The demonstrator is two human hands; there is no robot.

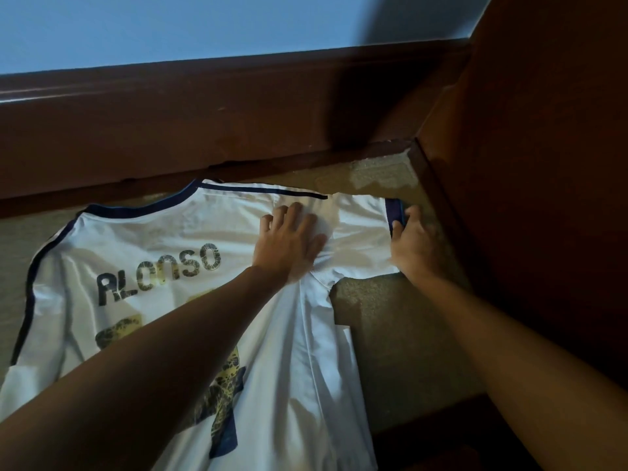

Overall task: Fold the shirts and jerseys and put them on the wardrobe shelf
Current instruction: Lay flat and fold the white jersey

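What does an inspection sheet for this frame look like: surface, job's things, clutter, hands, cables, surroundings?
Surface: olive-tan textured mattress-like surface, with a pale worn patch near the far corner.
Job's things: white short-sleeved jersey with dark blue trim lies spread back-up, "ALONSO" lettering showing; its sleeve reaches toward the corner.
Clutter: nothing seen.
Hands: left hand lies flat, fingers spread, pressing the jersey near the shoulder seam; right hand grips the dark blue sleeve cuff.
Cables: nothing seen.
Surroundings: dark brown wooden frame board along the far edge, brown wooden panel on the right, pale blue wall behind; dim lighting.
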